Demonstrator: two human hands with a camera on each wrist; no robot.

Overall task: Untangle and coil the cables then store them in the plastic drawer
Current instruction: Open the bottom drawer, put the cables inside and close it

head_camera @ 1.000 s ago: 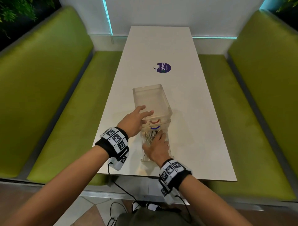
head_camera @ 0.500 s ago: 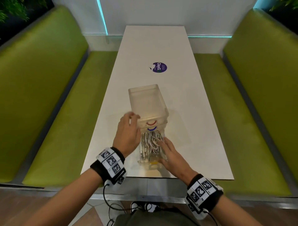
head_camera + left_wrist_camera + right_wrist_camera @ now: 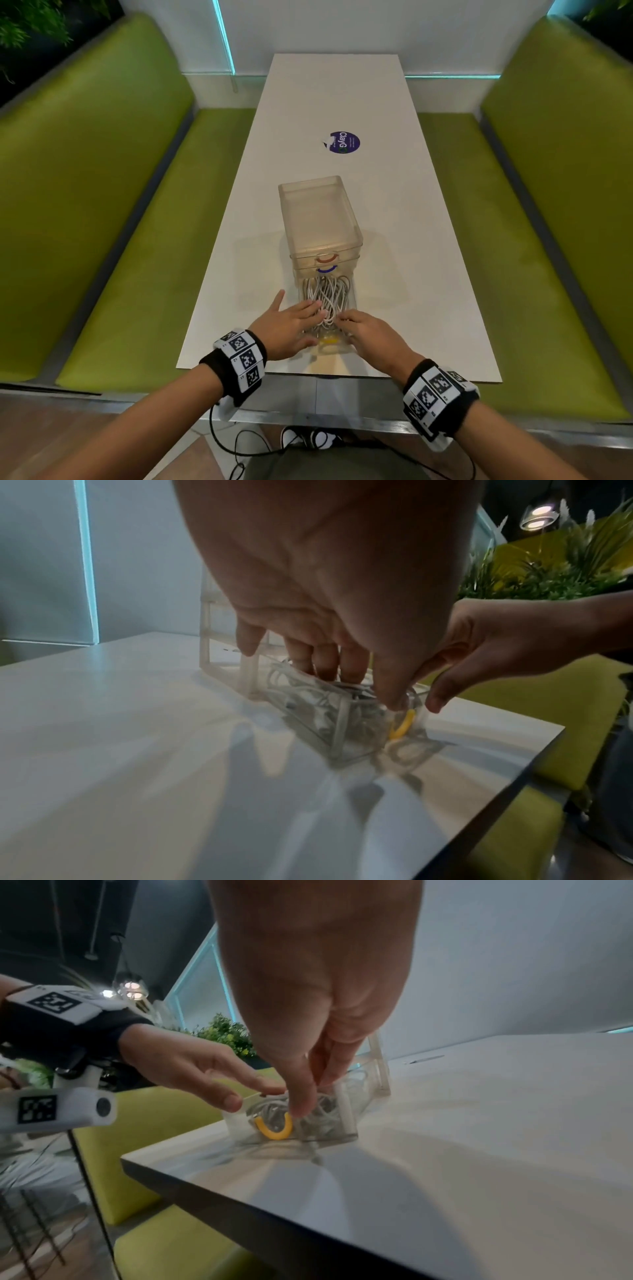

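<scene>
A clear plastic drawer unit (image 3: 322, 219) stands on the white table (image 3: 411, 246). Its bottom drawer (image 3: 353, 301) is pulled out toward me, with a yellow handle (image 3: 329, 341) on its front. A bundle of white cables (image 3: 329, 291) lies inside it. My left hand (image 3: 308, 322) reaches over the drawer's near end, with straight fingers (image 3: 349, 666) resting on the cables (image 3: 308, 704) and its thumb at the front by the handle (image 3: 402, 725). My right hand (image 3: 346, 329) comes in from the right. Its fingers (image 3: 329, 1066) dip into the cables (image 3: 322, 1118) and its thumb points down at the front wall beside the handle (image 3: 274, 1131).
A round purple sticker (image 3: 344, 142) sits farther back on the table. Green benches (image 3: 102, 212) (image 3: 548, 212) run along both sides. The drawer front is close to the table's near edge (image 3: 342, 373). The red and blue handled drawers above are pushed in.
My left hand has come off the side of the unit and down onto the cables at the drawer's front. My right hand has shifted from the drawer's right side onto the cables.
</scene>
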